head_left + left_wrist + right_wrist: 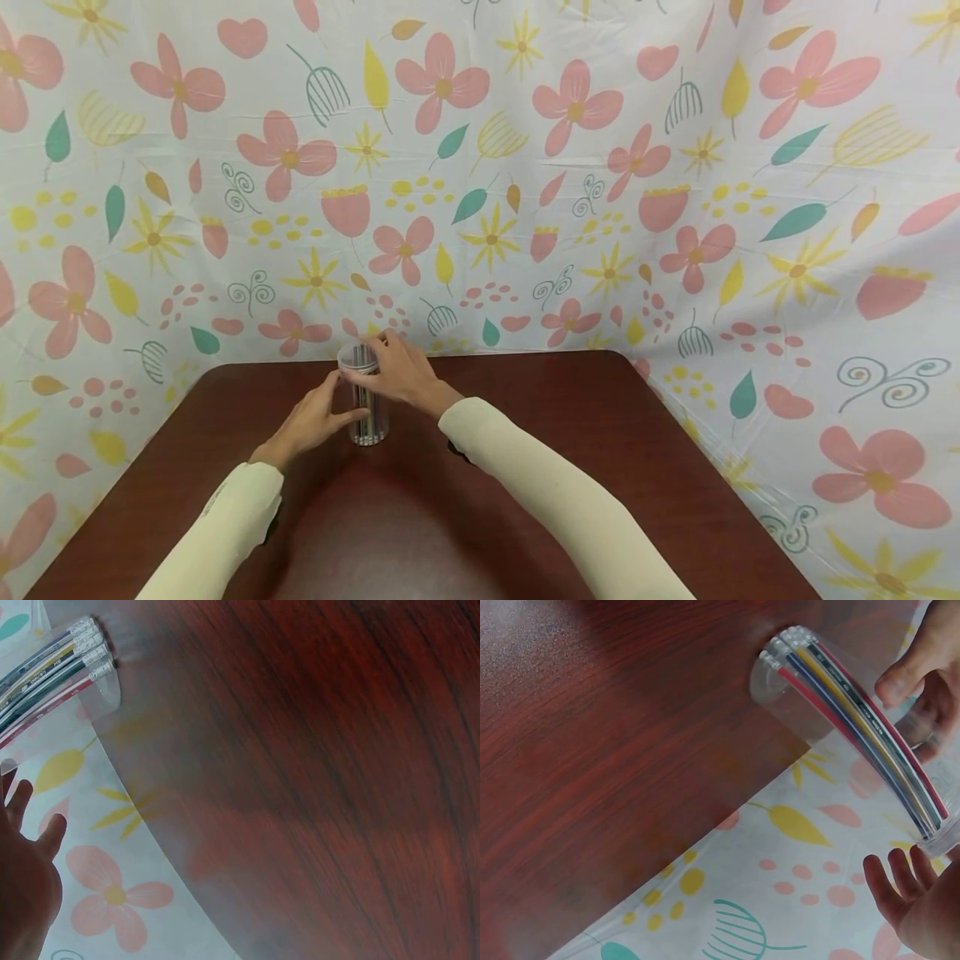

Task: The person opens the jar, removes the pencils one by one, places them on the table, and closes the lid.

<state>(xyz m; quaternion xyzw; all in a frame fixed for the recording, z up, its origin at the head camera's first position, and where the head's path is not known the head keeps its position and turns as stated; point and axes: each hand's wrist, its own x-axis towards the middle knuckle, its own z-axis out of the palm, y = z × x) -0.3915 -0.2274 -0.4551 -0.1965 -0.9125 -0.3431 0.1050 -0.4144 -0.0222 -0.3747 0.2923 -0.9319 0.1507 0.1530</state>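
Observation:
A clear plastic tube stands upright near the table's far edge, with several pencils inside. The pencils are red, blue, yellow and dark green, their eraser ends at the bottom. My left hand holds the tube from the left, thumb across its near side. My right hand is at the top and grips the round lid, thumb in front and fingers behind. In the right wrist view, some right-hand fingers spread beside the tube's top end. The left wrist view catches loosely spread fingers below the tube.
The dark reddish-brown table has rounded far corners. A white cloth with pink, yellow and teal flowers and leaves hangs right behind the table and along its sides.

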